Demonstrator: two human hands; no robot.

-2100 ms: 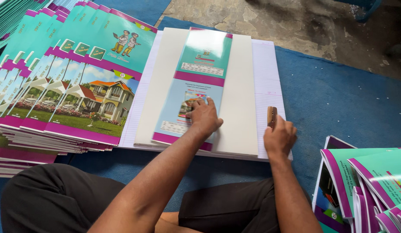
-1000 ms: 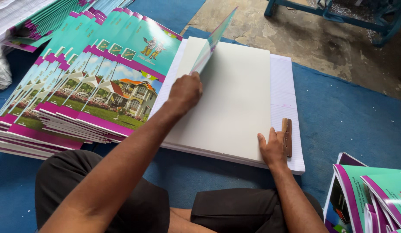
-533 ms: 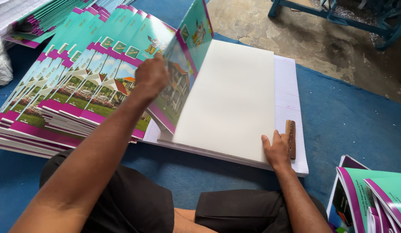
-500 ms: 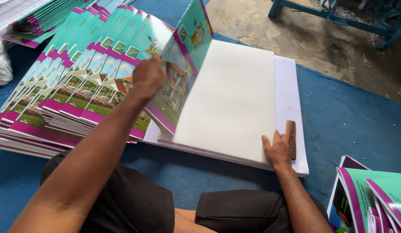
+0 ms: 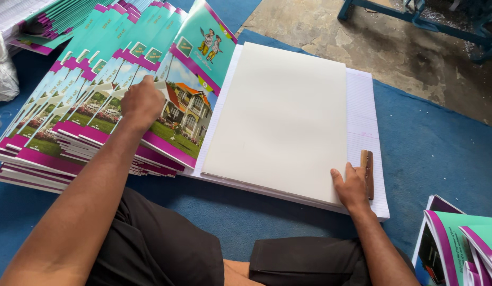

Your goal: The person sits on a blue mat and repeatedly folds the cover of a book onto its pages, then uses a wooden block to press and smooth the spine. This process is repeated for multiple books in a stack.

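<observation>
The left hand [image 5: 142, 100] lies palm down with its fingers spread loosely on the top cover [image 5: 190, 100] — a teal and purple sheet printed with a house and garden — which rests at the right end of a fanned row of covers [image 5: 71, 116] on the left of the blue floor mat [image 5: 442, 143]. The right hand [image 5: 352, 186] rests flat and open on the near right corner of a stack of plain cream sheets [image 5: 280, 116], its fingers pressing down rather than gripping. Just to its right, touching the hand's edge, lies a small brown wooden block [image 5: 367, 172] on the ruled white paper [image 5: 365, 111] under the cream stack. More teal covers [image 5: 463, 249] sit in a pile at the near right — only partly in view.
</observation>
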